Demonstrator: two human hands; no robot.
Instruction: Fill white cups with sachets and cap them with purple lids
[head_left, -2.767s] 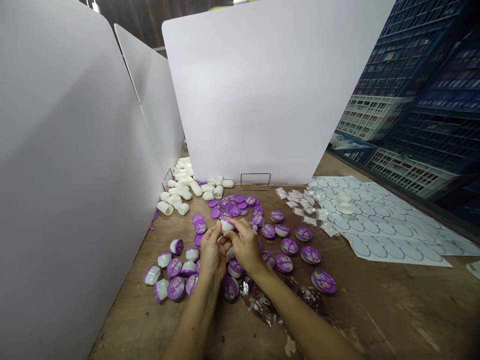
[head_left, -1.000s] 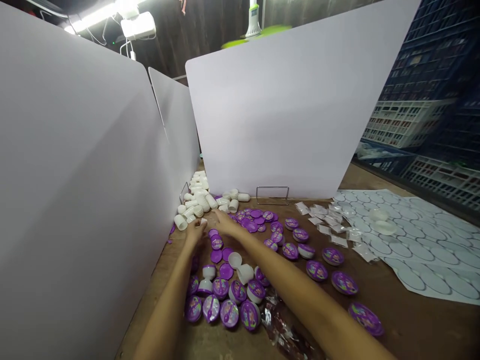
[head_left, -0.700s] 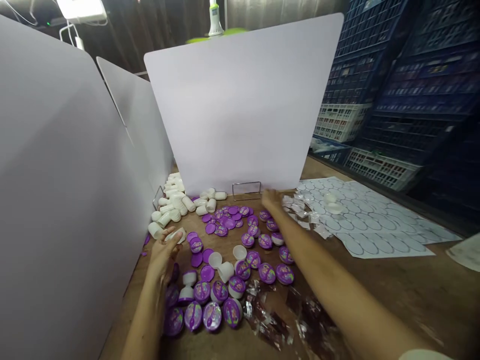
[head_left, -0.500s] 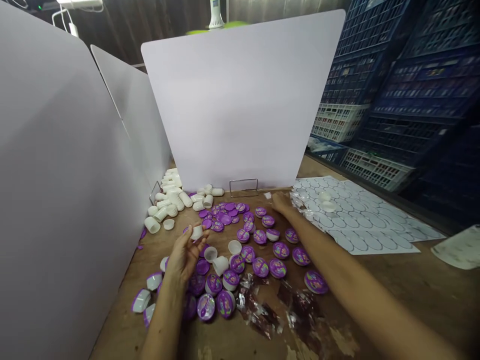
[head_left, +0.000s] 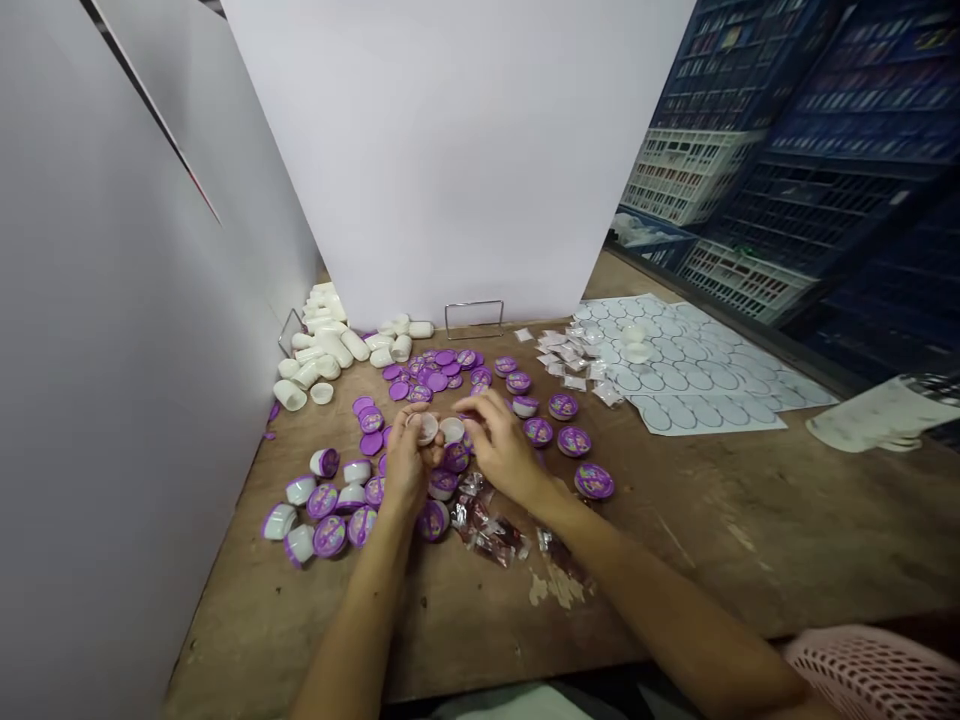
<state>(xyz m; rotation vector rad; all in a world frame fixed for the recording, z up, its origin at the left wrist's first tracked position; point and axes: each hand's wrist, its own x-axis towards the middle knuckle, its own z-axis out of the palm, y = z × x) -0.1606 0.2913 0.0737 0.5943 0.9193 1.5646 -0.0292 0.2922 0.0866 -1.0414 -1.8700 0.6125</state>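
My left hand (head_left: 409, 452) is closed around a small white plastic cup (head_left: 427, 429), its mouth tilted up. Close on the right, my right hand (head_left: 499, 447) hovers with bent fingers slightly apart, and nothing shows between them. Another white cup (head_left: 451, 431) sits between the two hands. Purple-lidded cups (head_left: 594, 481) stand to the right of my hands, and more lidded cups (head_left: 330, 536) lie on the left, some on their sides. Purple lids (head_left: 437, 381) are heaped beyond my fingers. Dark red sachets (head_left: 491, 540) lie below my right hand.
White sachets (head_left: 571, 352) are piled at the back right beside sheets printed with circles (head_left: 705, 410). Stacked white cups (head_left: 322, 340) fill the back left. White panels (head_left: 465, 170) enclose the back and left. Crates (head_left: 690, 175) stand at right; a pink basket (head_left: 877, 670) is near front right.
My right hand has come back from the white sachets at the rear to beside the cup in my left hand. My left hand has moved right, still holding the cup. The view has tilted down.
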